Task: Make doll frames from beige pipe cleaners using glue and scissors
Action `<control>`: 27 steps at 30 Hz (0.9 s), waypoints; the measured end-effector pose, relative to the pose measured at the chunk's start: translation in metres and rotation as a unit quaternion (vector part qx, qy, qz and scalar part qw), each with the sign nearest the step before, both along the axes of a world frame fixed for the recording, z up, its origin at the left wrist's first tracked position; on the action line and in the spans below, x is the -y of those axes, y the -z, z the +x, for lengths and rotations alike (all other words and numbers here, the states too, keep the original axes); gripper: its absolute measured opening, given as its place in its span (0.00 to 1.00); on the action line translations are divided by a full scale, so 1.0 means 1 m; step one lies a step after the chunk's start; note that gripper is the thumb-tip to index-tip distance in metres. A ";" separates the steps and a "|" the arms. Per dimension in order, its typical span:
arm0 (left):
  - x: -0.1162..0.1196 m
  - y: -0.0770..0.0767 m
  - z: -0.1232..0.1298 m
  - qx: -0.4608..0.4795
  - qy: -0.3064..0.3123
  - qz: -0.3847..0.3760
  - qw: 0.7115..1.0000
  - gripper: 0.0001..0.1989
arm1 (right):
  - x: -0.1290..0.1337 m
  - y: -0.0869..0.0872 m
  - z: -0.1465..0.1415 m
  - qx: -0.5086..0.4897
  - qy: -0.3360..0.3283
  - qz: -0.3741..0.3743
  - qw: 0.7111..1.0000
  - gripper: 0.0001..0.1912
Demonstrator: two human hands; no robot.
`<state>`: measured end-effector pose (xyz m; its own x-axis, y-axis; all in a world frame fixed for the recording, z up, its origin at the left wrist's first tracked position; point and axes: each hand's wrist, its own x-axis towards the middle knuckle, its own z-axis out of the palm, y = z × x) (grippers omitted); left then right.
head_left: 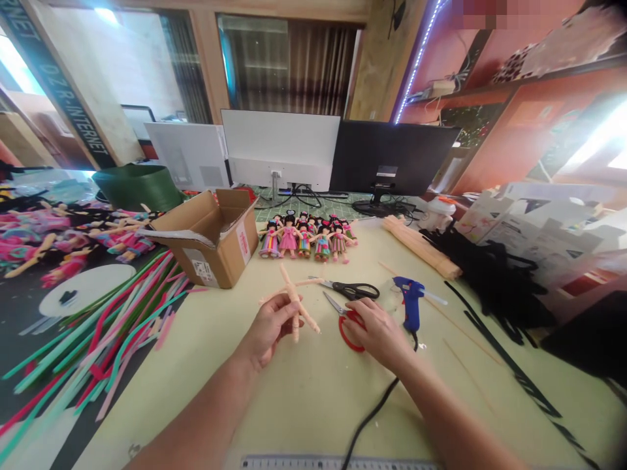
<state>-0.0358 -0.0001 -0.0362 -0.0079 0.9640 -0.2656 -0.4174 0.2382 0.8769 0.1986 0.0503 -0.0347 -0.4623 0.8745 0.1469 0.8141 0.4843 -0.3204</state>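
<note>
"Holding what with the left hand?"

"Gripping a bare beige doll figure — pinched closed between thumb and fingers, with limbs poking out above and below."

"And with the right hand?"

"Touching the red-handled scissors. Curled partly closed over the handles; cannot tell how firmly gripped. Blades pointing up toward the left fingers."

"Near those right fingers?"

"Just beyond, black-handled scissors on the bench. To the right, a blue glue gun — cord running down under the forearm."

"Farther past the left fingers?"

"Dressed dolls in a cluster, beside an open cardboard box. Off to the left, colourful stems in a loose pile."
</note>
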 end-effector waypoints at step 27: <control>-0.013 0.009 -0.002 0.041 -0.056 -0.008 0.998 0.16 | -0.127 0.025 -0.073 -0.203 0.121 -0.089 0.968 0.09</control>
